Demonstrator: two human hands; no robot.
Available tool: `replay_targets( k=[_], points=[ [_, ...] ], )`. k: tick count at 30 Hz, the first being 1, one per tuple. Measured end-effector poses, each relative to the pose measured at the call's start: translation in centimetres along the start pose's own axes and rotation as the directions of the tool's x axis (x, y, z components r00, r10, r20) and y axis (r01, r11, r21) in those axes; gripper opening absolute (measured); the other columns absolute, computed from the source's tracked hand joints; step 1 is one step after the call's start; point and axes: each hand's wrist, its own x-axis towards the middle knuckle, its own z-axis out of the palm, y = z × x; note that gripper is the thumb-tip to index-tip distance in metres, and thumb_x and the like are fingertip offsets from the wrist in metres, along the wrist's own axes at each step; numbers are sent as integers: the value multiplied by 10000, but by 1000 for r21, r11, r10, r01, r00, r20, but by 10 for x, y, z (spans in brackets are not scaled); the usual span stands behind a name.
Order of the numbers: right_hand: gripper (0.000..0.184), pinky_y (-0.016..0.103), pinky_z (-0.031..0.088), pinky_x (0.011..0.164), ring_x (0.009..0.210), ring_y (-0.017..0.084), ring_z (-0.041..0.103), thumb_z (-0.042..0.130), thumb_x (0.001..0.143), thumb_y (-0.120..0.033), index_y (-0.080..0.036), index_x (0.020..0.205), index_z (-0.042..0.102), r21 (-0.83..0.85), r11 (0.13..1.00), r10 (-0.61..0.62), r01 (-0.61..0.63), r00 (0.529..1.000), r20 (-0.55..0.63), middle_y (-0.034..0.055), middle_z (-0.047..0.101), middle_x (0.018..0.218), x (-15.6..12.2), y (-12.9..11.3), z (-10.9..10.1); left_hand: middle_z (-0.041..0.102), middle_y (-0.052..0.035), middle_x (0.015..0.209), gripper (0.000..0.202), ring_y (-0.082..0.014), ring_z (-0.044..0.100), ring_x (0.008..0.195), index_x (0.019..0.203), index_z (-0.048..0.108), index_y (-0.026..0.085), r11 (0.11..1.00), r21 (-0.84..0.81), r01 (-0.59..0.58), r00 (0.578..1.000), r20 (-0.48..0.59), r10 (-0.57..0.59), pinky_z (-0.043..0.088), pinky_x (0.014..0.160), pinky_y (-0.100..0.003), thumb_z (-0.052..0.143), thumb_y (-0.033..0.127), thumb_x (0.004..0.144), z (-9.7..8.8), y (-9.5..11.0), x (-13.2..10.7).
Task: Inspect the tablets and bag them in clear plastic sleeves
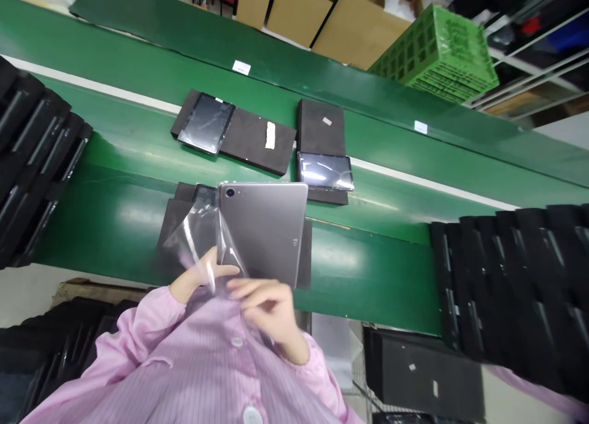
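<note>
A grey tablet (264, 227) is held back side up, its camera at the upper left corner. My left hand (205, 272) grips its lower left edge, thumb lying over the back. Clear plastic film (196, 234) hangs loose along that left side, partly over my left fingers. My right hand (271, 304) is at the tablet's lower edge, fingers bent and pinched together at the film's lower end. Its fingertips partly hide what they hold. Beneath the tablet, a dark foam slab (172, 224) lies on the green work surface (368, 270).
Farther back lie two wrapped tablets, a left tablet (207, 123) and a right tablet (326, 171), on dark foam slabs (257, 138). Black stacked trays stand at left (27, 160) and right (515, 283). Behind the bench are a green crate (442, 53) and cardboard boxes (299, 13).
</note>
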Motion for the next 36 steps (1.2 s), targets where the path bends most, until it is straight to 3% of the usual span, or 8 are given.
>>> replay_targets(
  k=[3,6,9,12,20,24,28,36],
  points=[
    [108,370,602,887,888,200,748,735,874,-282,-234,778,724,-106,994,-54,5,885,-462,20,755,827,2,-4,-37,738,-76,862,393,-234,677,794,912,695,133,994,-104,40,999,-23,-43,545,739,-338,866,283,591,-3,-11,1],
    [231,425,560,954,1017,236,704,770,805,-371,-207,961,724,-306,926,-49,-219,737,-674,89,735,1048,-2,6,-70,739,-58,875,460,-209,674,779,933,701,138,974,-210,89,988,-105,-113,546,715,-307,889,265,533,-5,-16,0],
    [563,428,540,954,1060,266,670,819,686,-454,-175,1152,671,-255,834,220,-490,718,-661,136,693,1177,-12,27,-80,748,-67,887,476,-206,682,778,926,719,131,966,-216,140,976,-136,-172,552,723,-298,902,283,513,-5,-20,-1],
    [493,385,551,852,901,254,683,798,661,-514,-148,972,688,-147,762,454,-631,682,-573,107,737,974,-21,47,-73,757,-73,904,514,-210,695,793,942,726,134,964,-188,191,950,-211,-229,552,731,-289,916,314,500,-7,-28,-4],
    [400,285,489,659,722,202,643,725,706,-482,-135,900,675,-171,738,407,-653,632,-659,73,721,833,-44,0,-95,740,-61,809,530,-199,694,690,930,691,126,939,-233,253,860,-391,-328,550,641,-277,919,371,519,-46,-52,-9],
    [356,323,487,717,781,244,669,565,861,-379,-145,1086,710,-544,378,87,-749,614,-785,107,739,905,-43,-26,-89,727,-41,774,475,-194,689,651,929,662,140,933,-311,182,815,-482,-320,569,638,-289,886,245,524,-63,-47,-1],
    [503,344,532,866,1098,292,669,499,829,-126,-140,1313,635,-682,96,-4,-725,685,-729,157,640,1318,-32,21,-53,711,-18,759,415,-177,673,611,961,631,164,925,-364,112,782,-542,-308,578,627,-297,809,203,589,-66,-46,3],
    [291,409,514,1016,1135,277,665,535,872,-174,-177,1068,750,-639,525,103,-562,788,-607,137,667,1282,-19,109,-47,707,-1,756,531,-184,677,658,943,624,166,932,-353,80,814,-516,-265,561,668,-301,865,264,480,-69,-43,-4]
  ],
)
